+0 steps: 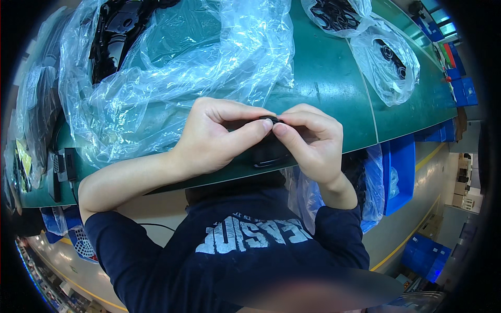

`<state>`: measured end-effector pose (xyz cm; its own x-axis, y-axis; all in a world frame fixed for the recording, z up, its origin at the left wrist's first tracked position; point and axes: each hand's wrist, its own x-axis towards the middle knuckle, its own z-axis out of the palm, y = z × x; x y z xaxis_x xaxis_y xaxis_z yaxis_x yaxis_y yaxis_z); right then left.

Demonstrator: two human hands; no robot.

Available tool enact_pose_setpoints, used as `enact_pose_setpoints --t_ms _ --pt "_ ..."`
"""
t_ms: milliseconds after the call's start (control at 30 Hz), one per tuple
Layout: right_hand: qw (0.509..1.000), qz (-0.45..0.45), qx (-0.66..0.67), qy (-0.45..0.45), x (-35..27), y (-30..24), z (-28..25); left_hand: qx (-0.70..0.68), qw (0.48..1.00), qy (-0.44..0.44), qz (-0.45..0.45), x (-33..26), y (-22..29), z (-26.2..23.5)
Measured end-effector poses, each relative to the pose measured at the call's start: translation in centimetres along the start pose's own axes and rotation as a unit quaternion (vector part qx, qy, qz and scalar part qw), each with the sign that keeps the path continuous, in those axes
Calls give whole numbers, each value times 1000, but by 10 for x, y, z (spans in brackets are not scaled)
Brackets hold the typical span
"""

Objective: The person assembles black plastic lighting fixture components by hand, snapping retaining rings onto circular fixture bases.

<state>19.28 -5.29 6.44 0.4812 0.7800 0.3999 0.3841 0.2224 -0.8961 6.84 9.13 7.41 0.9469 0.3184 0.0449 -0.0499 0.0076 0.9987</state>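
Note:
Above the near edge of the green table, my left hand (pixel 214 135) and my right hand (pixel 315 138) meet fingertip to fingertip. Thumbs and index fingers of both pinch a small black part (pixel 270 119), mostly covered by the fingers, so its kind is not clear. Just below the fingertips, a dark glossy black piece (pixel 271 155) shows at the table's edge; I cannot tell whether it is joined to the pinched part. A large clear plastic bag (pixel 209 70) lies beyond my hands, with black molded plastic parts (pixel 117 34) at its left.
Two clear bags at the far right hold black ring-shaped parts (pixel 336 14) and a smaller black ringed piece (pixel 389 53). Blue bins (pixel 399 177) stand beside the table on the right. A black boxy device (pixel 67 166) with a cable sits at the left edge of the green table (pixel 323 78).

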Motion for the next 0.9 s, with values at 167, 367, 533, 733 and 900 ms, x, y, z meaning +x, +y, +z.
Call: enact_pose_setpoints --t_ms 167,367,533,733,900 --pt "997 54 55 -20 -3 4 1 14 999 -5 -28 0 0 -2" --pt "989 80 120 7 -2 13 -2 -44 997 -53 -35 7 -5 -4" --pt "991 79 112 9 1 10 -11 -89 992 -89 -10 8 -8 -1" --pt "981 -73 -165 63 14 -8 -9 -60 995 -69 -33 7 -8 1" --pt "955 -117 -273 17 23 -20 -3 73 997 -25 28 1 -4 4"
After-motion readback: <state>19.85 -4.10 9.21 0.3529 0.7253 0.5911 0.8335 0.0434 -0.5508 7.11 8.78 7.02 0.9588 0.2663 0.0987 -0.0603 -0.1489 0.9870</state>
